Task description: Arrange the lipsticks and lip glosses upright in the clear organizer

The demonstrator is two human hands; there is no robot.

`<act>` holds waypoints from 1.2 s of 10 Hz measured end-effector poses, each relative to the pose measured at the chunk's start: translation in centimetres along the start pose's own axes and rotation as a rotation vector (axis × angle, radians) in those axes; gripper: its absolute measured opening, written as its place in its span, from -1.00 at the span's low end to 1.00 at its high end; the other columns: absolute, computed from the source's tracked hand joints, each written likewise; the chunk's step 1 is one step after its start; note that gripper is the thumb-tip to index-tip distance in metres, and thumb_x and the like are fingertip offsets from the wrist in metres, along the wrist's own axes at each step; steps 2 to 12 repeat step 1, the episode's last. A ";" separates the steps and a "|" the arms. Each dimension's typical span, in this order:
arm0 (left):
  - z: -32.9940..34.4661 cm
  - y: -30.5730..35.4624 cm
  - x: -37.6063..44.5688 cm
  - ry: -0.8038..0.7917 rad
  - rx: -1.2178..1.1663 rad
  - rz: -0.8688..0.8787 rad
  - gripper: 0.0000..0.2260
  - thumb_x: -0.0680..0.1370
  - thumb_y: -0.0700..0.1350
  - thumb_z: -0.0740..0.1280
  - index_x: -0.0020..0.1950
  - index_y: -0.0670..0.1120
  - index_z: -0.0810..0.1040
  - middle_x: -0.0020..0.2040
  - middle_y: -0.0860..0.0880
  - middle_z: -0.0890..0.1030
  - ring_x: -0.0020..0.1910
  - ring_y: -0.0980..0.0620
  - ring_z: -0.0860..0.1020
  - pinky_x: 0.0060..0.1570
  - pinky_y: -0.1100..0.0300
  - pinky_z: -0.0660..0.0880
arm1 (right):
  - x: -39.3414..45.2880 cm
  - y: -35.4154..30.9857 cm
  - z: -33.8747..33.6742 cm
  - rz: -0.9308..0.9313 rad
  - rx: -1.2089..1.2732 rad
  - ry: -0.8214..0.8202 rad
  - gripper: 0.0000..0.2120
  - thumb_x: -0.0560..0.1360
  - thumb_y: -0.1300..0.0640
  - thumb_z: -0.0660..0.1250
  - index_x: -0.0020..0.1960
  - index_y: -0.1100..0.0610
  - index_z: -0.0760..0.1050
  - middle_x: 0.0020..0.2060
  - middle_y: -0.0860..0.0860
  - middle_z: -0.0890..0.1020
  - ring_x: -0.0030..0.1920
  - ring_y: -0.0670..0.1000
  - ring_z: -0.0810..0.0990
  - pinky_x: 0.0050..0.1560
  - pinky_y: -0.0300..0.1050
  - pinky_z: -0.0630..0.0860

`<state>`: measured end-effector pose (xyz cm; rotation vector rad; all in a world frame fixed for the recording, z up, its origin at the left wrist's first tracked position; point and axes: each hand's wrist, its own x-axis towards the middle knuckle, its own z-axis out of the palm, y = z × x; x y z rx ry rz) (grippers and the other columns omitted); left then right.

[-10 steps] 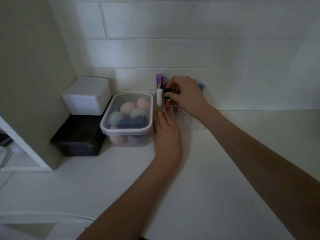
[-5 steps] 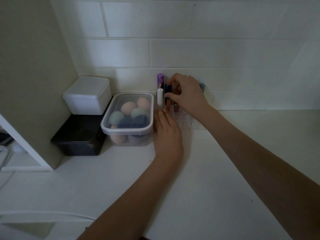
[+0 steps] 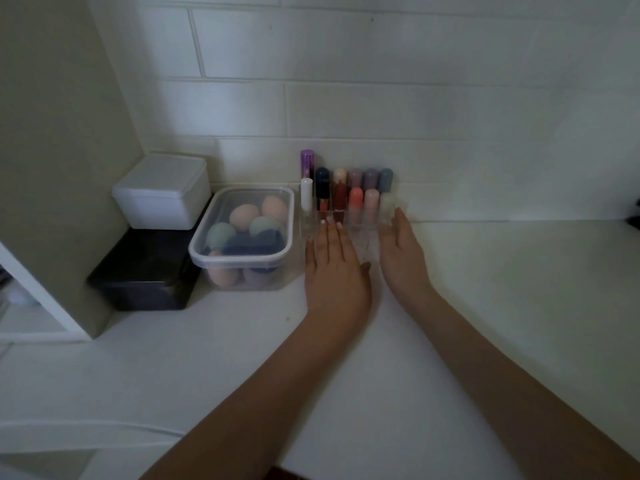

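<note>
Flanking: both hands now sit at the clear organizer's (image 3: 349, 233) sides.
Left hand (image 3: 334, 268): flat at its 7 o'clock, fingers released, unchanged.
Lipsticks and lip glosses (image 3: 349, 192): upright in the cells, against the wall.
Right hand (image 3: 401, 251): off the tubes, dropped to 4 o'clock, fingers released, empty.
Meaning: placing looks finished; perhaps squaring up remains.

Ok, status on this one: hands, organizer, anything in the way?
Left hand and right hand open, flat against the clear organizer, holding nothing. Lipsticks and glosses upright in the back rows. Sponge tub close on its left.
</note>
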<state>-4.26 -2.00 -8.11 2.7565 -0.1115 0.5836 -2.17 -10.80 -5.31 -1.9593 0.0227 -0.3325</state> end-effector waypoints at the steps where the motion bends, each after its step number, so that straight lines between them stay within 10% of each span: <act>1: -0.1 -0.2 0.4 -0.031 -0.100 0.025 -0.45 0.61 -0.09 0.07 0.52 -0.27 -0.04 0.56 -0.25 -0.01 0.56 -0.16 -0.01 0.50 0.05 -0.14 | 0.3 0.0 -0.4 0.029 0.022 0.038 -0.53 0.63 0.01 0.01 0.50 0.11 0.08 0.47 0.08 0.27 0.46 0.07 0.25 0.34 -0.22 0.13; 12: -0.1 -0.2 0.4 -0.031 -0.100 0.025 -0.45 0.61 -0.09 0.07 0.52 -0.27 -0.04 0.56 -0.25 -0.01 0.56 -0.16 -0.01 0.50 0.05 -0.14 | 0.3 0.0 -0.4 0.029 0.022 0.038 -0.53 0.63 0.01 0.01 0.50 0.11 0.08 0.47 0.08 0.27 0.46 0.07 0.25 0.34 -0.22 0.13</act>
